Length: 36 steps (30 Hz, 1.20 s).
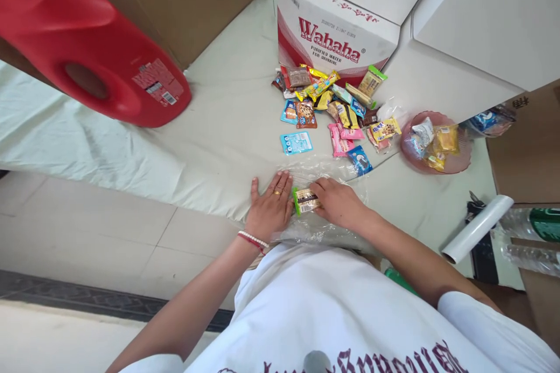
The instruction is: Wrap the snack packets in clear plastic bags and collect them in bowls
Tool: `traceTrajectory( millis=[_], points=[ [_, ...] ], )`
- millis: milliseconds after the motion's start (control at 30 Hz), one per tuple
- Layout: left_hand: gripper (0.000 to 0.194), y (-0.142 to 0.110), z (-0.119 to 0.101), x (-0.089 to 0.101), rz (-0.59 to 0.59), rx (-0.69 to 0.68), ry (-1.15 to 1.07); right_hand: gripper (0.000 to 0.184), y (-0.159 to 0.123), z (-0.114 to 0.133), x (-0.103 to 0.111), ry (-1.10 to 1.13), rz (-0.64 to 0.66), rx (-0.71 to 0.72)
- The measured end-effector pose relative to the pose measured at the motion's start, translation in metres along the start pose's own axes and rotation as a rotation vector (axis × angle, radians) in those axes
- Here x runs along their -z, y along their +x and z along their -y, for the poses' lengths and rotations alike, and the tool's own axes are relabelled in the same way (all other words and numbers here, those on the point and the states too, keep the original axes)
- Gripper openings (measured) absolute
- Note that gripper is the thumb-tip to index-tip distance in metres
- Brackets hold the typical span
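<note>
My left hand [272, 203] lies flat with fingers stretched out, on a clear plastic bag [324, 228] at the near edge of the table. Right beside it, my right hand [338, 201] has its fingers curled over one end of a small wrapped snack [305, 200] with a green edge and a barcode. The snack rests on or in the clear plastic; I cannot tell which. Just beyond the hands are a light blue packet [296, 143] and a dark blue packet [360, 160]. Farther back sits a heap of colourful wrapped snacks [324, 87].
A Wahaha water carton [332, 35] stands behind the heap. To the right are a pink bowl [411, 154] holding several packets, a white roll [479, 228] and plastic bottles [531, 224]. A large red jug [126, 64] and a brown cardboard box [153, 6] stand at the left.
</note>
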State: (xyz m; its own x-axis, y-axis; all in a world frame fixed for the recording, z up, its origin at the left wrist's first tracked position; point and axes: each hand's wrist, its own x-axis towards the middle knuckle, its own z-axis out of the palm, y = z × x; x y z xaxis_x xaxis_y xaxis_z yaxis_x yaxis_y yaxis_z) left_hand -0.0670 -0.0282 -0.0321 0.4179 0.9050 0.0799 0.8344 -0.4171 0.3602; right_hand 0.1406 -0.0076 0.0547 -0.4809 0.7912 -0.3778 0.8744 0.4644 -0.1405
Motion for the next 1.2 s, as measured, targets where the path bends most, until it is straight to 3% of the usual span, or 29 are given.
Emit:
traceTrajectory(
  millis=[233, 367, 433, 500, 600, 667, 733, 800, 867, 967, 1067, 1200],
  points=[
    [0.057, 0.001, -0.003, 0.001, -0.029, 0.009, 0.009, 0.041, -0.007, -0.011, -0.002, 0.025, 0.007, -0.017],
    [0.057, -0.004, 0.002, -0.001, -0.138, -0.025, 0.041, 0.058, -0.012, -0.012, -0.005, 0.084, -0.015, -0.026],
    [0.055, -0.011, 0.009, -0.001, -0.26, -0.105, 0.072, 0.065, -0.025, -0.018, -0.009, 0.173, -0.082, -0.006],
    [0.053, -0.019, 0.02, 0.0, -0.306, -0.289, 0.072, 0.063, -0.047, -0.027, -0.019, 0.29, -0.183, 0.079],
    [0.052, -0.028, 0.037, 0.008, -0.134, -0.58, -0.06, 0.062, -0.085, -0.041, -0.047, 0.385, -0.27, 0.219],
    [0.049, -0.029, 0.045, 0.018, 0.028, -0.62, -0.187, 0.047, -0.104, -0.048, -0.068, 0.382, -0.296, 0.211],
    [0.052, -0.029, 0.049, 0.03, 0.167, -0.586, -0.269, 0.023, -0.114, -0.052, -0.082, 0.422, -0.341, 0.167],
    [0.054, -0.027, 0.049, 0.038, 0.278, -0.545, -0.291, 0.02, -0.115, -0.055, -0.082, 0.548, -0.365, 0.134],
    [0.047, -0.023, 0.047, 0.041, 0.325, -0.503, -0.291, 0.022, -0.109, -0.058, -0.068, 0.698, -0.34, 0.083],
    [0.026, -0.016, 0.041, 0.036, 0.247, -0.355, -0.328, 0.026, -0.089, -0.071, -0.041, 0.809, -0.297, -0.028],
    [0.032, -0.004, 0.033, 0.027, 0.076, -0.1, -0.328, 0.032, -0.064, -0.091, -0.025, 0.797, -0.3, -0.127],
    [0.03, 0.014, 0.019, 0.017, -0.082, 0.231, -0.202, 0.024, -0.033, -0.107, -0.01, 0.491, -0.155, -0.286]
  ],
)
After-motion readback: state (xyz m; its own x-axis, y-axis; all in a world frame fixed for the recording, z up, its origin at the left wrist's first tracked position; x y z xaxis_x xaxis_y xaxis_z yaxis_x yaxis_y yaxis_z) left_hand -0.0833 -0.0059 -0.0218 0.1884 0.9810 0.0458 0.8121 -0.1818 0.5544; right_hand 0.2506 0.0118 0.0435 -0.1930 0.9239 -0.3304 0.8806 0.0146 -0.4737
